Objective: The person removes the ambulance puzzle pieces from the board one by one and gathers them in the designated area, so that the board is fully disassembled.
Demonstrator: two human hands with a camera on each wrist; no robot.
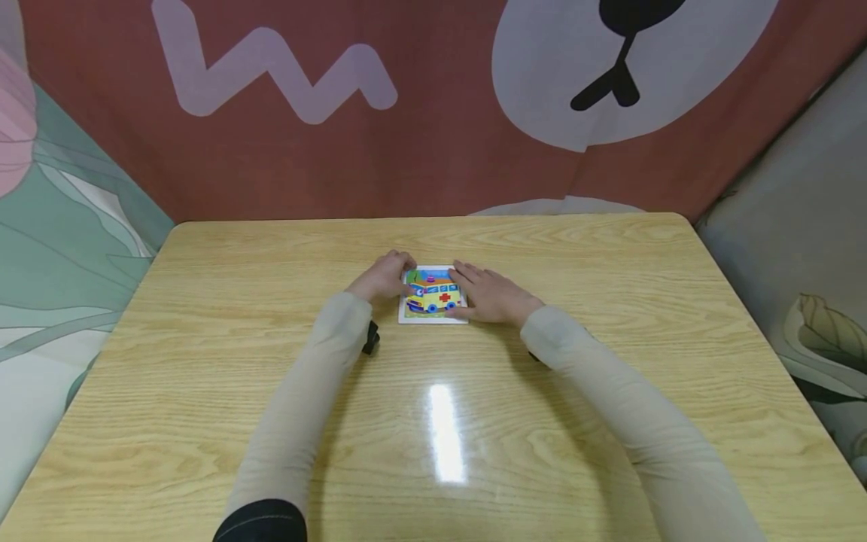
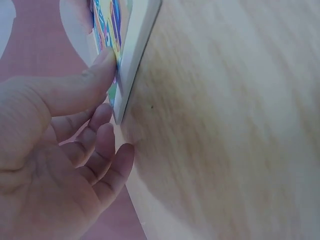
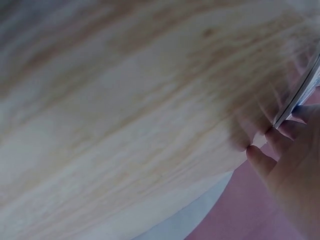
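A small white-edged picture board [image 1: 434,319] with a yellow ambulance on it lies on the wooden table between both hands. At its left side, my left hand [image 1: 386,275] has the thumb on the picture's edge and curled fingers by the far left corner. The left wrist view shows that thumb [image 2: 102,67] against the board's face, beside its thick white rim [image 2: 131,65]. Across the board's right edge rests my right hand [image 1: 497,295], fingers extended over the far right part and thumb near the lower right. In the right wrist view its fingertips [image 3: 256,156] come down by the board's end.
The light wood table [image 1: 271,248] reaches back to a reddish-brown wall covering [image 1: 433,165] with pale shapes. A bright light reflection [image 1: 447,433] shows on the tabletop in front of the board. At the right, beyond the table's edge, stands a pale object [image 1: 829,346].
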